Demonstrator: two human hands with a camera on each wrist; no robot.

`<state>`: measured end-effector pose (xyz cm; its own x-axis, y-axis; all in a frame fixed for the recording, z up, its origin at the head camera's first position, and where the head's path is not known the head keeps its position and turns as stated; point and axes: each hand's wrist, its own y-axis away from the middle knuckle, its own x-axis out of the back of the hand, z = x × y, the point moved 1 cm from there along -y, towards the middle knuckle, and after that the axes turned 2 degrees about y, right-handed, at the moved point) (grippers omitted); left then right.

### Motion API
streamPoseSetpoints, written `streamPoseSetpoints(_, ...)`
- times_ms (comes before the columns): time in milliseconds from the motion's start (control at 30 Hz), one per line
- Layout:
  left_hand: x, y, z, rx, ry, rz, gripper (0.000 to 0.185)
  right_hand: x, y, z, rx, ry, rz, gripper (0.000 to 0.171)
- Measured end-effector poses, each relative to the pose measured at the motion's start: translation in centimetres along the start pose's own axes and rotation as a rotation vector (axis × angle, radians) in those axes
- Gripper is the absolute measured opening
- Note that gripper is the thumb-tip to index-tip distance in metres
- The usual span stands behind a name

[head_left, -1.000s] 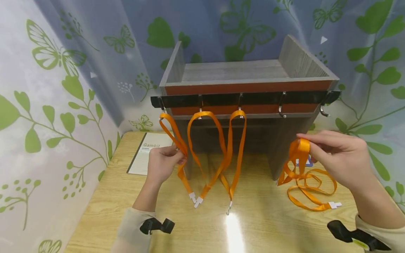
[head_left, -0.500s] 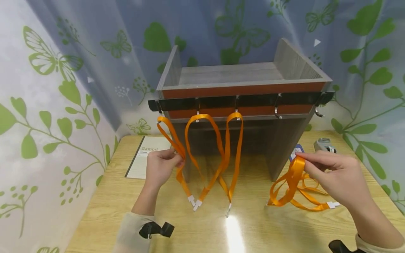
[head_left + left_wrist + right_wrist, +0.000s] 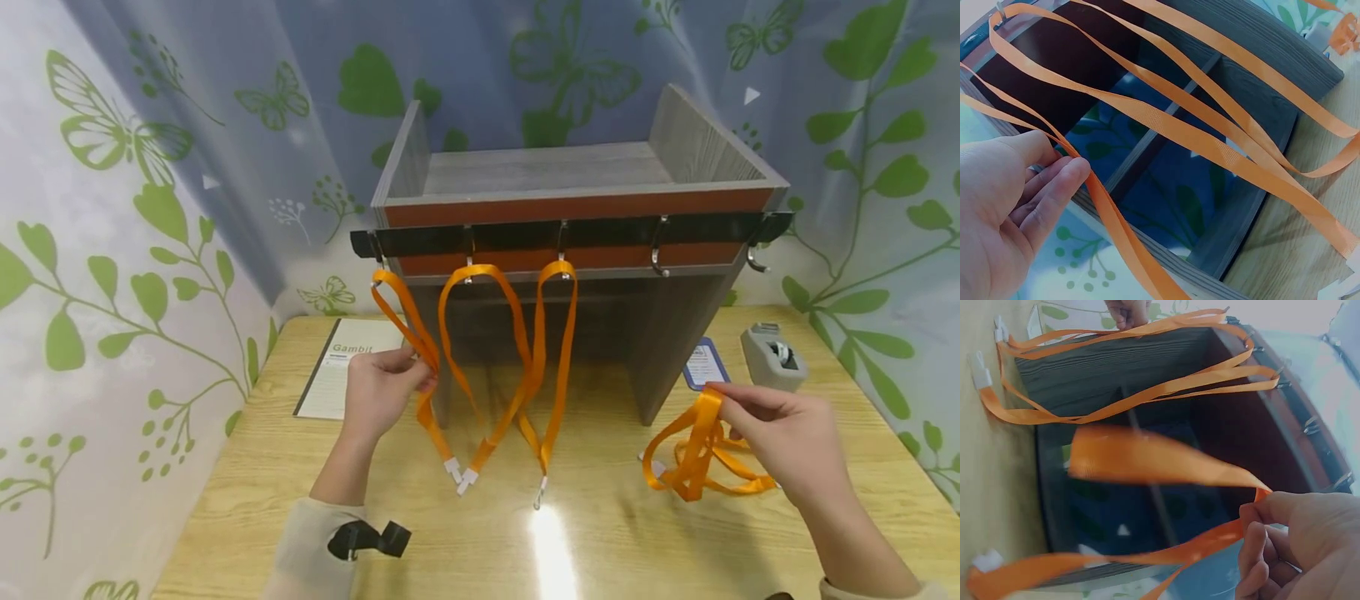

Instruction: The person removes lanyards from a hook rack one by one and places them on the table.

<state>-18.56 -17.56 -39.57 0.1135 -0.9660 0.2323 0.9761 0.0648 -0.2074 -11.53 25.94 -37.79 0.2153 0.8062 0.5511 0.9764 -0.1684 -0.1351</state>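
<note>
A grey wooden shelf [image 3: 577, 179] stands on the table with a black hook rail [image 3: 525, 236] across its front. Three orange lanyards hang from the left hooks. My left hand [image 3: 382, 387] pinches the leftmost hanging lanyard [image 3: 423, 350] [image 3: 1116, 225] between thumb and fingers. My right hand [image 3: 780, 433] pinches a loose orange lanyard [image 3: 693, 454] [image 3: 1147, 456] by its loop just above the table, to the right of the shelf. The middle lanyard [image 3: 487, 367] and the third lanyard [image 3: 558, 367] hang free, their clips near the tabletop.
Two bare hooks [image 3: 658, 250] remain on the rail's right side. A paper sheet marked Gambit [image 3: 337, 375] lies left of the shelf. A blue badge card [image 3: 703, 364] and a grey tape dispenser [image 3: 772, 357] sit at the right. Patterned curtains close in around the table.
My right hand has dropped from about chest height toward the table with the loose lanyard, which now bunches under it. The left hand keeps its pinch in place.
</note>
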Motion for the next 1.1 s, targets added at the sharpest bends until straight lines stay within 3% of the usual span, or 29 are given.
streamPoseSetpoints(500, 0.2, -0.1, 0.1, 0.004, -0.012, 0.003, 0.027, -4.3, -0.8, 4.9, -0.141, -0.349, -0.049, 0.016)
streamPoseSetpoints(667, 0.0, 0.0, -0.2, 0.027, 0.009, 0.011, 0.027, -5.5, -1.1, 6.7, -0.278, -0.474, -0.048, 0.023)
streamPoseSetpoints(867, -0.3, 0.0, -0.3, -0.007, 0.006, -0.005, 0.02, -6.0, -0.7, 8.4, -0.434, -0.5, -0.036, 0.021)
streamPoseSetpoints(1100, -0.3, 0.1, -0.1, -0.002, 0.026, 0.02, 0.022, -6.8, -1.0, 9.9, -0.404, -0.401, -0.047, 0.014)
